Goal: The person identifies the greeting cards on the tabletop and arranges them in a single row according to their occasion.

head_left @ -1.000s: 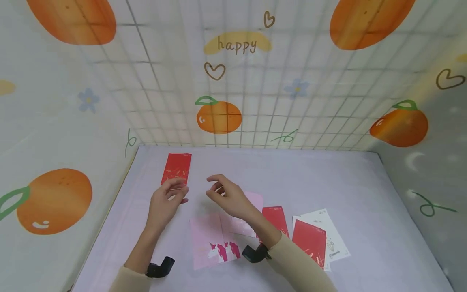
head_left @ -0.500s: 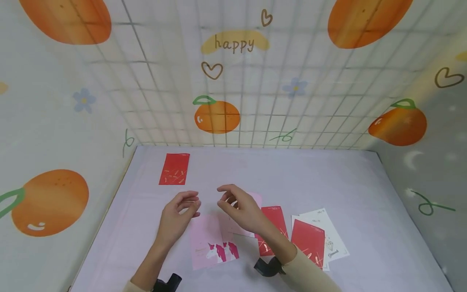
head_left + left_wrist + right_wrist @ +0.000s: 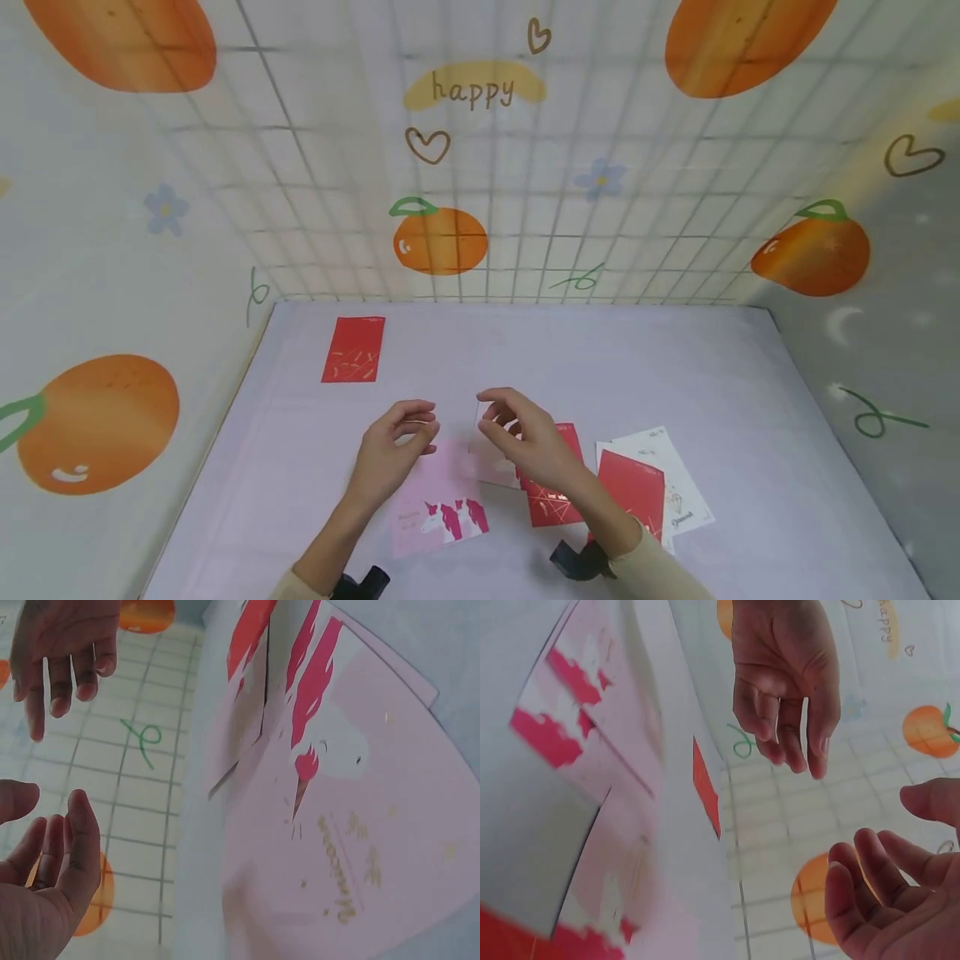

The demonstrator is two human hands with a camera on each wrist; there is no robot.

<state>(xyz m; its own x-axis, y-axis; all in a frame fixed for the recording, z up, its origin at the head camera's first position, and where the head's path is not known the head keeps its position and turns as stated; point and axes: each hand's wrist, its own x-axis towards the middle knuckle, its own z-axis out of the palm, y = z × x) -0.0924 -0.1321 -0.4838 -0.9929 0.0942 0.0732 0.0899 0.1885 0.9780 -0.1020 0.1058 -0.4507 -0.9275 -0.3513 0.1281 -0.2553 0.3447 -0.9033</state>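
Left hand (image 3: 392,454) and right hand (image 3: 531,440) both empty, fingers loosely curled, facing each other, apart. Pink cards (image 3: 431,487) below and between them on the table (image 3: 300,467). Red card (image 3: 553,507) partly behind right forearm; second red card (image 3: 632,482) further right, over white cards (image 3: 681,492). Third red card (image 3: 354,348) beyond left hand, to its left.

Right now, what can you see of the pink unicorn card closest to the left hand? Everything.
The pink unicorn card is pale pink and looks like smooth, stiff paper. Its print shows a white unicorn head with a magenta mane and a slim brownish-gold horn, plus gold lettering I can't read for certain. It lies flat on the pale table, overlapping a second pink card. The left hand is above its far end, partly hiding it, apparently not touching.
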